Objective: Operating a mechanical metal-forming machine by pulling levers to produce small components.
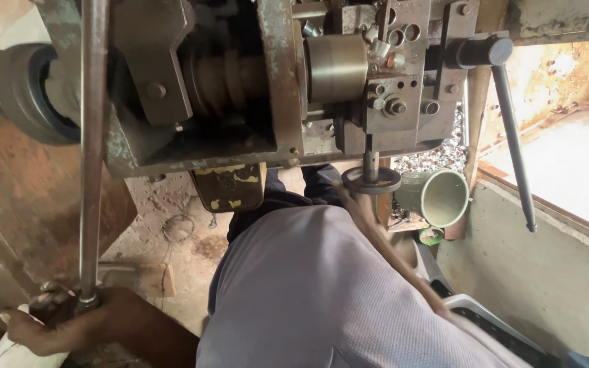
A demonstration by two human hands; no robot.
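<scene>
My left hand point(52, 326) is at the lower left, its fingers closed round the bottom end of a long steel lever rod point(92, 150) that runs up past the machine. My right hand point(350, 194) and forearm are a motion-blurred streak from the lower right up to a dark round disc point(371, 180) on a short spindle under the press head. The blur hides the fingers, so I cannot tell if they hold anything. The press point(267, 88) is old and grey-green, with a brass-coloured cylinder point(335, 67) in its middle.
A pale green cup point(438, 197) lies on its side just right of the disc. Behind it is a heap of small shiny metal pieces point(438, 155). A thin handle with a black knob point(512, 129) slants down on the right. My grey clothing point(308, 293) fills the lower middle.
</scene>
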